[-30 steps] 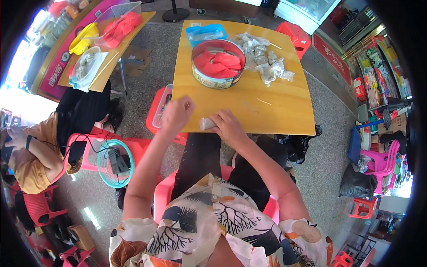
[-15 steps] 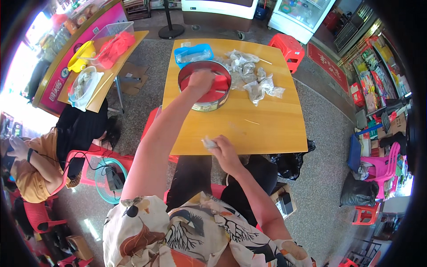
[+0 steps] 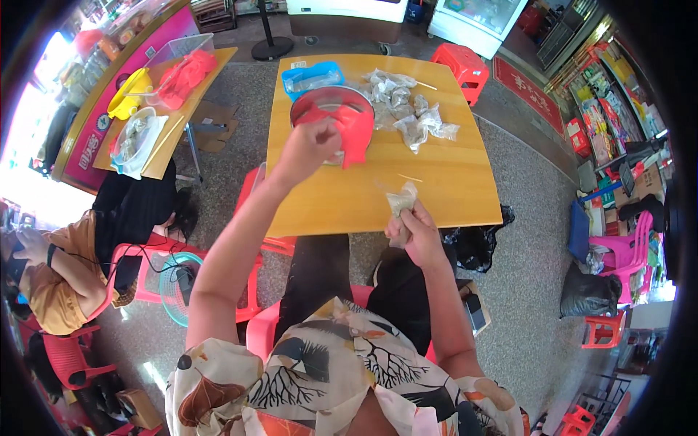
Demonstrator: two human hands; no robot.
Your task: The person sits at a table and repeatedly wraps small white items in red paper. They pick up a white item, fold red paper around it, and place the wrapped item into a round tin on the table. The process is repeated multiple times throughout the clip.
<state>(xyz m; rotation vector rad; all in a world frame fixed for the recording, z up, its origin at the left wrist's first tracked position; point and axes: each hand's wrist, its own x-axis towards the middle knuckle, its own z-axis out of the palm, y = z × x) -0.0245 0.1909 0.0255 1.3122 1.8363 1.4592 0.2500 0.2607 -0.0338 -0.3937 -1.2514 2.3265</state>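
My left hand [image 3: 309, 151] is closed on a thin red plastic bag [image 3: 354, 132], lifted in front of the round tin [image 3: 297, 109] and hiding much of its inside. Over the table's front edge, my right hand [image 3: 416, 231] grips a small clear plastic bag [image 3: 402, 198] with pale greyish contents that I cannot make out. Several similar clear bags [image 3: 413, 131] lie in a loose heap right of the tin. Behind the tin, a blue plastic basket [image 3: 314, 75] holds some clear plastic.
The yellow wooden table [image 3: 451, 196] carries two thin sticks, one being a stick [image 3: 411, 178] near the front. A red stool [image 3: 462, 69] stands at its far right. To the left, a side table [image 3: 177, 123] bears a yellow basket [image 3: 128, 94] and plastic tubs. Another person [image 3: 65, 280] sits at far left.
My left hand has come up out of the tin toward me, drawing the red bag out. My right hand has moved rightward with the small clear bag, now held upright.
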